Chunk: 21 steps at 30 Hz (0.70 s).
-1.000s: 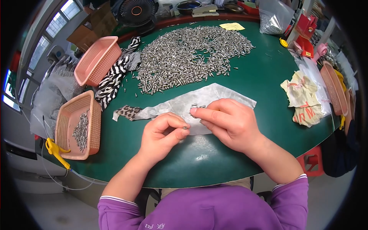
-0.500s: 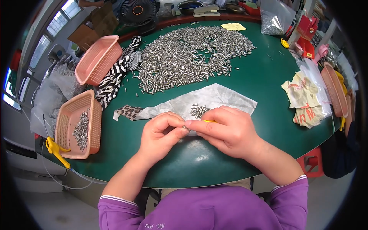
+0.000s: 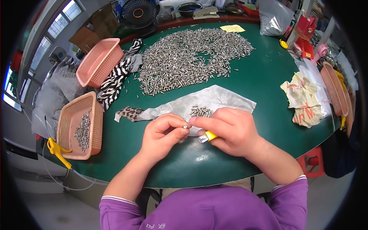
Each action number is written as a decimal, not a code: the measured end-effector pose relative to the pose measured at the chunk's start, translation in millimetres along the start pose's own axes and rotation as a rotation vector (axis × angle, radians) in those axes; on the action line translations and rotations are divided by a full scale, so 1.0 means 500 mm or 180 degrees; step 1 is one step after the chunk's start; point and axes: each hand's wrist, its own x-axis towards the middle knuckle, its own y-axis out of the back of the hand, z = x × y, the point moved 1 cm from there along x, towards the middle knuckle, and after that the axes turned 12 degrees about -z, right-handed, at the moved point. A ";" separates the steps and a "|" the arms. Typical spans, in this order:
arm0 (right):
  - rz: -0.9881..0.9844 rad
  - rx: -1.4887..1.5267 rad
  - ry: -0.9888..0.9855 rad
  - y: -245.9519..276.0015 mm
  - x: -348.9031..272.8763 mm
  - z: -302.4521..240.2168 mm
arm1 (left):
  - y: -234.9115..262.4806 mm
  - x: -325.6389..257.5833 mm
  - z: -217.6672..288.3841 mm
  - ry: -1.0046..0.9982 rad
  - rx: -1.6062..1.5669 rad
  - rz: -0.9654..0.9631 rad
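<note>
Now both hands [image 3: 199,132] have drawn nearer, yellow tool [image 3: 207,136] showing.

Two pink baskets [image 3: 99,61] far left of the hands; black fan [image 3: 138,12] and zebra-striped cloth [image 3: 117,78] beyond them.

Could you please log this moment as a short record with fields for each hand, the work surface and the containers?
Left hand: left hand pinches a small metal pin.
Right hand: right hand grips a yellow-handled tool.
Surface: green table bearing a grey cloth and a pile of metal pins.
Containers: pink basket holding pins; another pink basket tilted.
</note>
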 end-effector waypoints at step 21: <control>0.0058 -0.0202 -0.1545 0.018 -0.009 0.071 | 0.315 -0.188 0.143 0.0007 0.2685 0.2652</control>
